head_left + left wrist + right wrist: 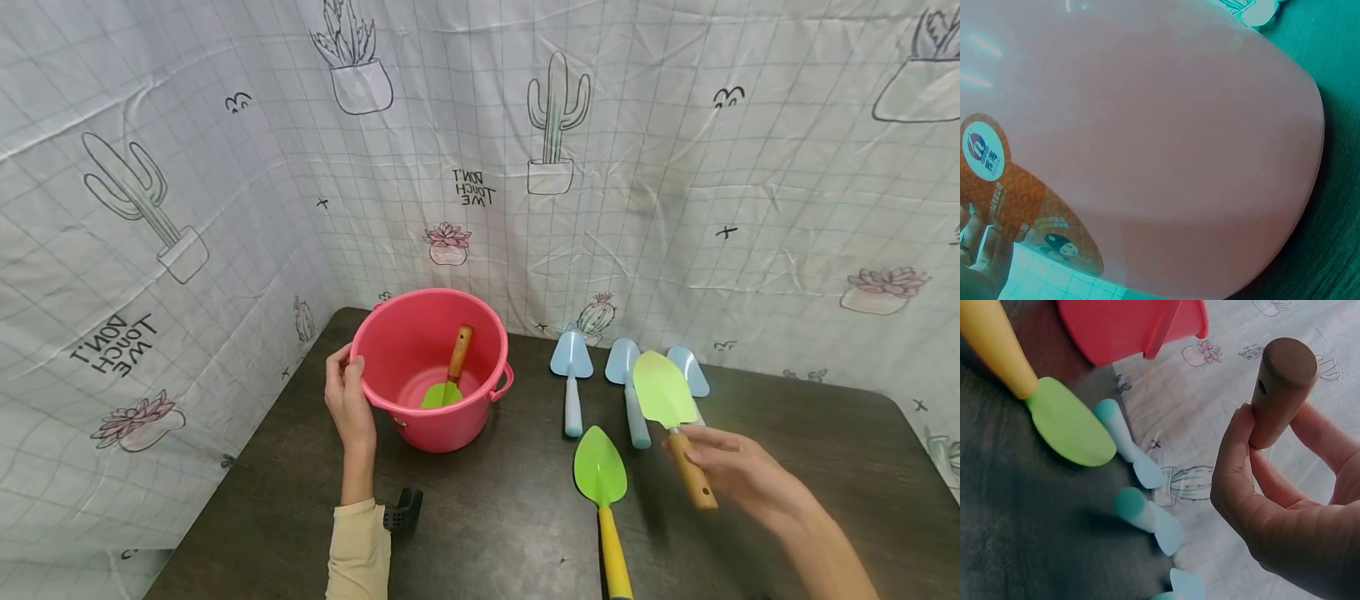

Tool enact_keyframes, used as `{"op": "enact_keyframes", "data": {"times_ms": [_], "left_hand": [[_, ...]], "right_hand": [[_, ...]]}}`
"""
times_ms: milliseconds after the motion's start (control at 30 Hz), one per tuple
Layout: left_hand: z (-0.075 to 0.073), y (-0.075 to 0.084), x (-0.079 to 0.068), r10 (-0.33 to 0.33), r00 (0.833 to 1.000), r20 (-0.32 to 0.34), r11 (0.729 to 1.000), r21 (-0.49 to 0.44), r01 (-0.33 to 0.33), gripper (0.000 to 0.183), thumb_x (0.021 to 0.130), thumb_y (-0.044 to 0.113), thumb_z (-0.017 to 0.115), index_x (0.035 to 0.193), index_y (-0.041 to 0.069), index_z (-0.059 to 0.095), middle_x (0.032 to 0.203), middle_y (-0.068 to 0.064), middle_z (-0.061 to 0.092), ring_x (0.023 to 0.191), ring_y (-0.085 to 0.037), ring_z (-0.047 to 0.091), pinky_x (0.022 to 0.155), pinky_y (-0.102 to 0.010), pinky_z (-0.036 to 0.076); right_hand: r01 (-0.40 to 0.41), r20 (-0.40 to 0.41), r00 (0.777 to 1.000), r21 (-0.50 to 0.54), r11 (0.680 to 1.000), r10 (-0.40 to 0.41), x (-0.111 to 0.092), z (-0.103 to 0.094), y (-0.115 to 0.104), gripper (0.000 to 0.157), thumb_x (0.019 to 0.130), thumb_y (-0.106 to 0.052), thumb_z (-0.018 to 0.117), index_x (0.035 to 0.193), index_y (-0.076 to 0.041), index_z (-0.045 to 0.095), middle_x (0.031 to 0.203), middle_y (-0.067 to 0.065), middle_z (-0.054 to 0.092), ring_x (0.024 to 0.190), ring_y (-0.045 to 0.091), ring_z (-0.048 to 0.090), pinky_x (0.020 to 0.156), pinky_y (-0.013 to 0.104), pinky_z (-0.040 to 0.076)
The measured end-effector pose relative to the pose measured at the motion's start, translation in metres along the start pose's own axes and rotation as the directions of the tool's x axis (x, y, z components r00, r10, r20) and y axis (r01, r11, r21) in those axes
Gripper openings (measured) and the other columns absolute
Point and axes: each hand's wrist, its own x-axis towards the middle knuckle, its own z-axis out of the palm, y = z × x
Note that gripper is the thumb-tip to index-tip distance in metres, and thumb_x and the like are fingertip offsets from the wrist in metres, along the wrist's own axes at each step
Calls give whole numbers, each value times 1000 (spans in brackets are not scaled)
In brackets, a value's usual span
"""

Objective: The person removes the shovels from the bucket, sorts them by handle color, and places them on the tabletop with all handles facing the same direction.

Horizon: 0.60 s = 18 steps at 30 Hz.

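Note:
A pink bucket (442, 429) stands on the dark table, and my left hand (349, 400) grips its left rim, thumb inside. In the left wrist view the bucket wall (1179, 125) fills most of the picture, with that hand at a labelled edge. Inside the bucket leans a green garden trowel (460, 354) with a wooden handle. My right hand (750, 475) holds a second wooden-handled trowel (663, 392) by its handle, its light green blade pointing away from me above the blue trowels. In the right wrist view fingers and thumb pinch the wooden handle (1285, 387).
Blue trowels with pale handles lie right of the bucket: one on the left (573, 383), one in the middle (636, 412), one on the right (688, 371) partly hidden. Nearer me lies a green trowel with a yellow handle (615, 554). A patterned cloth (637, 217) hangs behind the table.

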Motion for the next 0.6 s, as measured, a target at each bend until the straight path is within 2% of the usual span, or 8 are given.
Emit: {"op": "enact_keyframes", "data": {"times_ms": [133, 367, 600], "left_hand": [[0, 1, 0, 1, 1000, 2, 1000, -3, -1, 37, 100, 19, 52, 130, 2, 63, 121, -17, 63, 106, -32, 58, 85, -29, 51], [1, 3, 0, -2, 1000, -3, 1000, -9, 2, 36, 100, 18, 52, 129, 0, 63, 119, -16, 63, 106, -36, 57, 83, -30, 51], [3, 5, -1, -11, 1000, -1, 1000, -3, 11, 37, 100, 19, 52, 130, 0, 63, 120, -17, 63, 106, -36, 58, 84, -30, 52]], "right_hand": [[2, 18, 1000, -2, 1000, -2, -5, -2, 6, 43, 109, -8, 42, 123, -35, 72, 126, -10, 70, 116, 9, 63, 92, 30, 50], [-55, -27, 998, -23, 998, 55, -12, -2, 14, 37, 108, -11, 47, 121, -35, 73, 124, -9, 71, 112, 13, 64, 91, 35, 52], [-106, -8, 994, 39, 994, 106, -19, -8, 26, 33, 109, -13, 47, 124, -29, 71, 125, -7, 71, 113, 14, 65, 92, 36, 53]]}}
